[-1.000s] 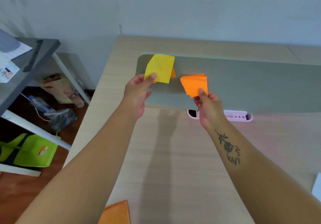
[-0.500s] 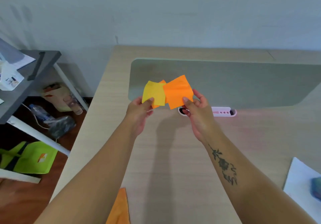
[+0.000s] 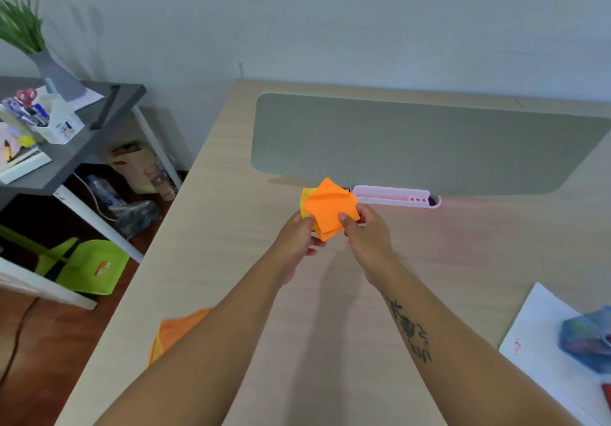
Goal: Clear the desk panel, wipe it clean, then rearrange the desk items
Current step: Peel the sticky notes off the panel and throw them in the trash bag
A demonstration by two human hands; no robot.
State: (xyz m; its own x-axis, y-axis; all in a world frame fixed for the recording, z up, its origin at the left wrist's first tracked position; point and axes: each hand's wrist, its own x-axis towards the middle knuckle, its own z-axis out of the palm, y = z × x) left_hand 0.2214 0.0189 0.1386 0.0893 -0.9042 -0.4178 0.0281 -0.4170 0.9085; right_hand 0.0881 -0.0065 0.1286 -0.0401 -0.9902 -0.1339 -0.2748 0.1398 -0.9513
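A grey-green desk panel (image 3: pixel 413 147) stands along the back of the wooden desk (image 3: pixel 231 194), its face bare. In front of it, above the desk, I hold a stack of orange and yellow sticky notes (image 3: pixel 330 209). My left hand (image 3: pixel 297 237) pinches the stack's left side, where a yellow note peeks out behind the orange ones. My right hand (image 3: pixel 367 230) grips the right side with the thumb on top. A pink pen tray (image 3: pixel 395 196) lies at the panel's foot, just right of the notes.
An orange cloth (image 3: pixel 178 329) lies at the desk's near left edge. White paper (image 3: pixel 542 343) with a blue object (image 3: pixel 588 339) sits at the right. A grey side table (image 3: pixel 82 128) on the left carries a vase, scissors and pens. A green bag (image 3: pixel 86 267) is on the floor.
My two hands have come together, merging the yellow note and the orange notes into one stack. They moved down from the panel's face to just above the desk.
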